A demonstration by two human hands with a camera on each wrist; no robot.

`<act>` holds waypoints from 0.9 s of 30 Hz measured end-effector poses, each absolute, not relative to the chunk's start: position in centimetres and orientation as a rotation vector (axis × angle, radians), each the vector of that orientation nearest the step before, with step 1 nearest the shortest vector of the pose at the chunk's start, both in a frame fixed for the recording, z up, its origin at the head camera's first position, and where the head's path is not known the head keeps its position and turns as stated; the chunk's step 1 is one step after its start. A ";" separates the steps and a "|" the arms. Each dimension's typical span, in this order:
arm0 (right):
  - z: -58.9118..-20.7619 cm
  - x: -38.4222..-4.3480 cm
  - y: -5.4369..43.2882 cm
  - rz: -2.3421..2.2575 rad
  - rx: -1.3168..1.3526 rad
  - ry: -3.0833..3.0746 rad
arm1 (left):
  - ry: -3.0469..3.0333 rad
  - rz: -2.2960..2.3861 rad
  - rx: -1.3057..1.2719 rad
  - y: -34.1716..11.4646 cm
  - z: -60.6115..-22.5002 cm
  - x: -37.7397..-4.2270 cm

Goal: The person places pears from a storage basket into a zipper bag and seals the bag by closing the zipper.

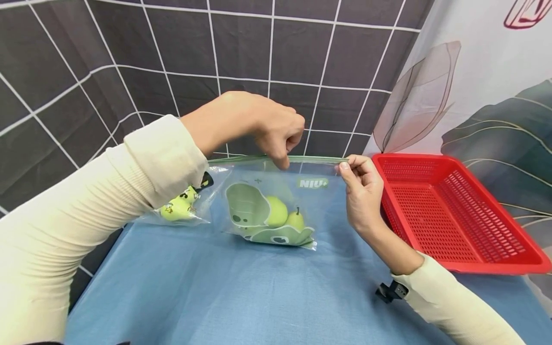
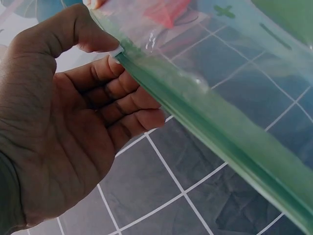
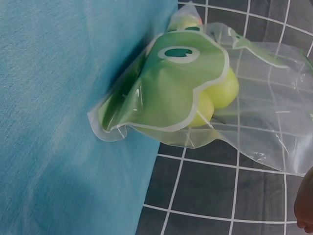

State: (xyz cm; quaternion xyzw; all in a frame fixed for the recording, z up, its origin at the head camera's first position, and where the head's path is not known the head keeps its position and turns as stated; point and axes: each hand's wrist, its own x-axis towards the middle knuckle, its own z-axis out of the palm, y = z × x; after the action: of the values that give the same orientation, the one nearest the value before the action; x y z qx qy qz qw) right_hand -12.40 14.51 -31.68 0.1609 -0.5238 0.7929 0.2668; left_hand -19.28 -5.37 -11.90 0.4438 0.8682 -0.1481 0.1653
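Note:
A clear zip bag [image 1: 315,206] with a green cartoon animal print and "NIU+" lettering stands on the blue cloth, its green zip strip [image 1: 321,159] stretched level at the top. Inside it are a pear [image 1: 295,221] with a stem and another yellow-green fruit [image 1: 277,211]. My left hand [image 1: 278,124] reaches over the strip from behind, and its thumb and index finger pinch a small white slider [image 2: 116,51] on the zip. The bag's top right corner is pinched between thumb and fingers of my right hand [image 1: 364,189]. The right wrist view catches only a bit of that hand at its lower right edge.
A second clear bag [image 1: 204,215], holding a yellow-green printed item [image 1: 178,206], lies at left behind my left forearm. On the right a red perforated plastic basket [image 1: 496,266] stands close to my right hand. A dark tiled backdrop [image 1: 241,43] rises behind the blue-covered table [image 1: 241,297].

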 end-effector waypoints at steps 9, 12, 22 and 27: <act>-31.5 -12.2 14.9 2.167 0.522 -1.320 | 2.434 -0.419 1.115 -5.9 -11.3 -19.1; -31.5 -12.2 14.9 2.208 0.575 -1.244 | 2.419 -0.413 1.052 -6.0 -11.1 -19.0; -31.4 -12.0 15.0 2.233 0.600 -1.121 | 2.369 -0.386 0.979 -6.9 -10.9 -19.3; -31.5 -12.1 15.1 2.229 0.577 -1.097 | 2.340 -0.322 0.932 -7.9 -10.8 -19.5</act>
State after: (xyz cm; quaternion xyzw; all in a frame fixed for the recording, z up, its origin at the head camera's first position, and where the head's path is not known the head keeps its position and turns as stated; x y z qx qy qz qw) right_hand -12.14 15.13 -31.51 0.2165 -0.4116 0.8360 0.2913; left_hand -19.47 -7.94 -10.85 0.3506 0.8801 -0.1209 0.2966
